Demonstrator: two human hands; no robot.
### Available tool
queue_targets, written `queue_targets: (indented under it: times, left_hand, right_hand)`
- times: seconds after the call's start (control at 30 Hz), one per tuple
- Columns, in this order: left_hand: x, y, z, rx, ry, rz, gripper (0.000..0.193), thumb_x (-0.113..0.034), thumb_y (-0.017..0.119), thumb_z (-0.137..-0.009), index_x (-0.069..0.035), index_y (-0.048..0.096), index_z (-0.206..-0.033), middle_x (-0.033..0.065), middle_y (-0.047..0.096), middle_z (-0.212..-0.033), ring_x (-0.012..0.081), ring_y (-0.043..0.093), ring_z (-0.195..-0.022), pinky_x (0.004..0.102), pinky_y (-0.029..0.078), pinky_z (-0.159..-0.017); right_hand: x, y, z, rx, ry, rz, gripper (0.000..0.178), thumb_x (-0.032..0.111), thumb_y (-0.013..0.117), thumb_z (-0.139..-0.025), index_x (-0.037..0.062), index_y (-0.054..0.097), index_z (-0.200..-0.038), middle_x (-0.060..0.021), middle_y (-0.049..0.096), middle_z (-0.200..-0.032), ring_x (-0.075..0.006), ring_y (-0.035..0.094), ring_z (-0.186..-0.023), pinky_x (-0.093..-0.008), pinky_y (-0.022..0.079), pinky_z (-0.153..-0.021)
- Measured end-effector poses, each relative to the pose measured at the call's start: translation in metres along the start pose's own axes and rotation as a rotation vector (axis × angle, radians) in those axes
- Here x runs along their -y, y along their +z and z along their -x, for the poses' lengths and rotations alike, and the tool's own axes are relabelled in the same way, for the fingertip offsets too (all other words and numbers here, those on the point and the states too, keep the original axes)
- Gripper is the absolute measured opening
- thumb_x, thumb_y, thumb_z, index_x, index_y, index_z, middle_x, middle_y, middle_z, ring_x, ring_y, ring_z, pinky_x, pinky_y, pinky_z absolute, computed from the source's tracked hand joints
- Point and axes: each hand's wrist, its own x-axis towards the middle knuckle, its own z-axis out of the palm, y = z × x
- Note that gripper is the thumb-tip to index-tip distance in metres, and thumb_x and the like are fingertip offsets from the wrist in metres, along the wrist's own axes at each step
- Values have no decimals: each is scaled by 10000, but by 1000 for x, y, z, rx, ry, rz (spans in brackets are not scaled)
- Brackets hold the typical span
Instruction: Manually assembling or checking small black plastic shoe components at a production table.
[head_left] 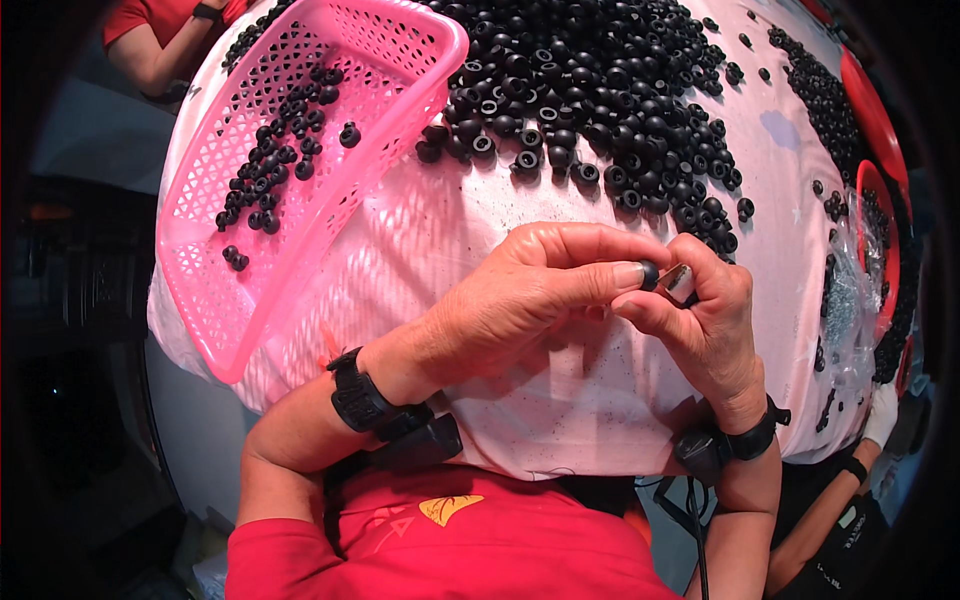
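Between thumb and forefinger, my left hand point(505, 290) pinches a small black round knob point(650, 275). My right hand point(708, 315) is closed on a small shiny metal blade point(676, 282), held right beside the knob. The two hands meet above the cloth, and whether the blade touches the knob I cannot tell. Just beyond them spreads a large pile of black knobs point(620, 110), some showing round hollow ends. To the left, a pink perforated basket point(340, 205) holds several black pieces point(268, 165), some joined in pairs.
A pale patterned cloth point(420, 260), dotted with dark specks, covers the table. Red dishes point(872, 110) and a clear plastic bag point(850, 300) lie at the right edge. Another person's arm point(160, 50) shows at upper left, and a co-worker's gloved hand point(880, 415) at lower right.
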Motion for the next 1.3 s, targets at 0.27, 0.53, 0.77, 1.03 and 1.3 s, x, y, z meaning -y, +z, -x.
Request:
queue_targets:
  times: [0.27, 0.53, 0.77, 1.03, 1.3]
  left_hand:
    - [1, -6, 0, 55, -1, -5, 371, -181, 586, -925, 6, 533, -1242, -38, 566, -784, 59, 591, -734, 223, 497, -643]
    - [-1, -8, 0, 74, 17, -83, 365, -184, 583, -928, 6, 539, -1237, -43, 554, -758, 64, 577, -675, 220, 495, -626]
    - [0, -6, 1, 27, 7, -44, 322, -169, 598, -919, -14, 572, -1200, 0, 628, -831, 57, 582, -673, 196, 468, -595]
    - [2, -6, 1, 21, 41, -79, 303, -159, 601, -915, -9, 585, -1177, -14, 618, -812, 42, 575, -679, 181, 462, -587]
    - [3, -6, 1, 12, 71, -103, 304, -153, 598, -914, -4, 584, -1179, -2, 628, -832, 50, 586, -694, 193, 480, -606]
  right_hand:
    - [0, 1, 1, -10, 2, 6, 477, 472, 771, -708, 46, 559, -738, -39, 545, -553, -95, 552, -497, -251, 426, -439]
    - [0, 2, 1, -17, -19, 47, 472, 465, 774, -699, 53, 546, -721, -29, 522, -519, -102, 530, -469, -259, 411, -425]
    - [0, 2, 1, 2, -12, 51, 461, 460, 773, -699, 57, 549, -717, -30, 528, -502, -107, 550, -469, -259, 424, -432]
    - [1, 1, 1, 39, -49, 43, 420, 425, 766, -715, 42, 602, -762, -50, 568, -536, -125, 594, -490, -259, 446, -439]
    - [2, 2, 4, 0, -122, 68, 348, 331, 797, -717, 50, 597, -755, -37, 575, -576, -97, 566, -490, -243, 434, -441]
